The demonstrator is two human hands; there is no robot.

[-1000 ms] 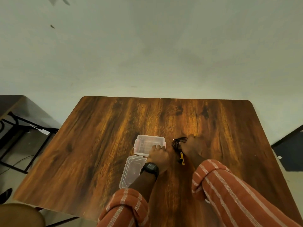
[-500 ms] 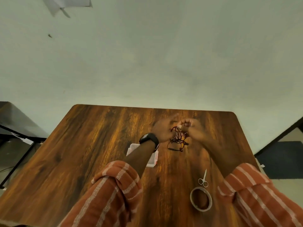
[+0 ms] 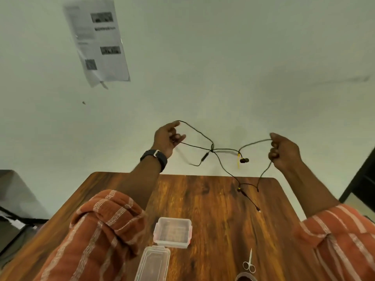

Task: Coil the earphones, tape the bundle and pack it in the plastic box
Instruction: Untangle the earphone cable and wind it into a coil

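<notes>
At the near edge of the brown wood-grain tabletop [image 3: 213, 209] sits part of a tape roll [image 3: 246, 277], with small silver scissors [image 3: 249, 263] just beyond it. To their left lies a clear plastic lid [image 3: 152, 264], and just past it the open clear plastic box [image 3: 172, 232], standing apart from the lid. Above the tabletop's far half, both arms in orange striped sleeves [image 3: 105, 230] are raised. The left hand [image 3: 166, 136] pinches one stretch of the thin black earphone cable [image 3: 213, 149]; the right hand [image 3: 283, 152] grips another stretch in curled fingers. The cable hangs tangled between them, its lower loops dangling over the wood. A printed sheet [image 3: 97, 41] hangs on the pale wall behind.
</notes>
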